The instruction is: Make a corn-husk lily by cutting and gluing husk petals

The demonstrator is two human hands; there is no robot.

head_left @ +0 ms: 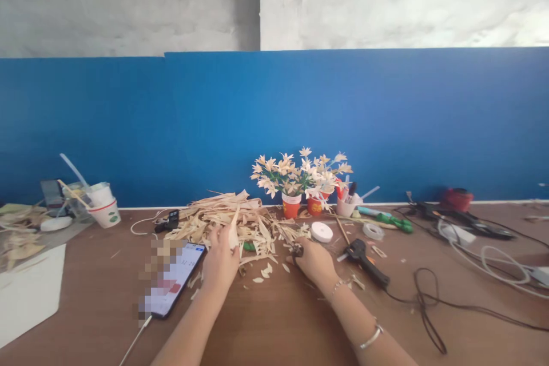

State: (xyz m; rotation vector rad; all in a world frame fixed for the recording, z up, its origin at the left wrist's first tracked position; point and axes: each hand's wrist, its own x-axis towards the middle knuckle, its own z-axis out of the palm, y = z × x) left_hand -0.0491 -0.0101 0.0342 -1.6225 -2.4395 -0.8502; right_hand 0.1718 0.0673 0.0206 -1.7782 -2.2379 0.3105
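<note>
Nearby: phone, glue gun, tape roll.

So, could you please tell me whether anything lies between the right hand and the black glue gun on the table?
Nothing visible does. The right hand, holding small scissors, rests just left of the glue gun; only bare table and small husk scraps lie between them. The left hand holds a husk strip.

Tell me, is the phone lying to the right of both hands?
No, the phone lies on the table left of the left hand, while the right hand is further right.
</note>
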